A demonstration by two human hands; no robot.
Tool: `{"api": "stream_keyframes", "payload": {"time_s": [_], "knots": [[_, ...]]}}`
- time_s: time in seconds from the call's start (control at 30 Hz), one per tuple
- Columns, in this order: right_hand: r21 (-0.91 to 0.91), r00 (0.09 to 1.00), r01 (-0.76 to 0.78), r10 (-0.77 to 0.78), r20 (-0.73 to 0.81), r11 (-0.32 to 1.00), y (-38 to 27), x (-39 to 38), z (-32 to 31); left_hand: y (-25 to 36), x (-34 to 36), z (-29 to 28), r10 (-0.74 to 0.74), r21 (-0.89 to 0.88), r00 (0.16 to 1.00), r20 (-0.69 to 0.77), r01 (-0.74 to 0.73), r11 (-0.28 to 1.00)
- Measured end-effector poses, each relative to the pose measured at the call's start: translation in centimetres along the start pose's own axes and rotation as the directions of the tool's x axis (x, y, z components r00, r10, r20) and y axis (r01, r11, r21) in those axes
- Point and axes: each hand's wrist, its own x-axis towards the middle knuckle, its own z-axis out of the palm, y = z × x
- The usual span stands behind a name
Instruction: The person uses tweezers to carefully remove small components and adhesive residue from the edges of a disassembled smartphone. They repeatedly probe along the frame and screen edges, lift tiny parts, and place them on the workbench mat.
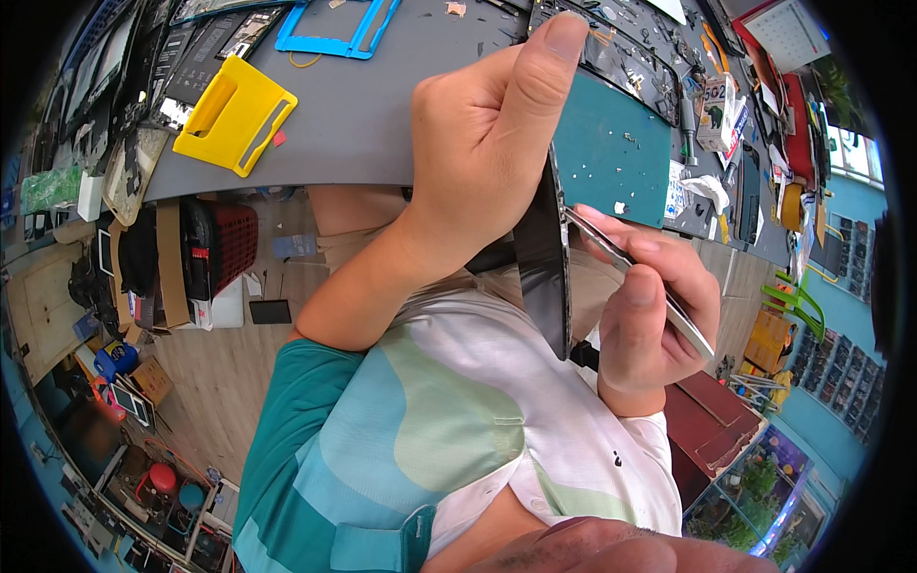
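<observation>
Close to the camera, my left hand (487,143) grips a dark, thin phone (543,282) from behind, thumb pointing up and away. The phone is tipped nearly edge-on, with its black glossy face towards my shirt. My fingers on its far side are hidden. On the right, my right hand (659,306) is closed around silver metal tweezers (664,296). Their tip meets or nearly meets the phone's right edge; contact cannot be made out exactly. A teal work mat (611,153) lies on the table beyond, dotted with small pale bits.
On the grey table (353,124) lie a yellow plastic frame (234,116) and a blue frame (339,27). Phone parts crowd the far left. A phone frame (635,72), a small box (714,110) and crumpled tissue (707,189) sit right. Below left stands a red basket (234,244).
</observation>
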Motion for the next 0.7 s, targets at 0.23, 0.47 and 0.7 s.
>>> {"api": "stream_keyframes", "payload": {"time_s": [0.23, 0.47, 0.7], "knots": [[0.366, 0.939, -0.260, 0.323, -0.122, 0.894, -0.5, 0.2, 0.3, 0.1, 0.0, 0.0, -0.017, -0.025, 1.000, 0.003, 0.017, 1.000], [0.613, 0.851, -0.437, 0.522, 0.046, 0.658, 0.5, 1.5, -0.9, -0.4, 0.5, 0.1, 0.108, 0.087, 0.994, -0.035, -0.105, 0.991], [0.662, 0.848, -0.478, 0.500, 0.176, 0.578, 1.4, 2.0, -1.6, -0.5, 0.5, 0.0, 0.102, 0.094, 0.994, -0.030, -0.099, 0.991]]}}
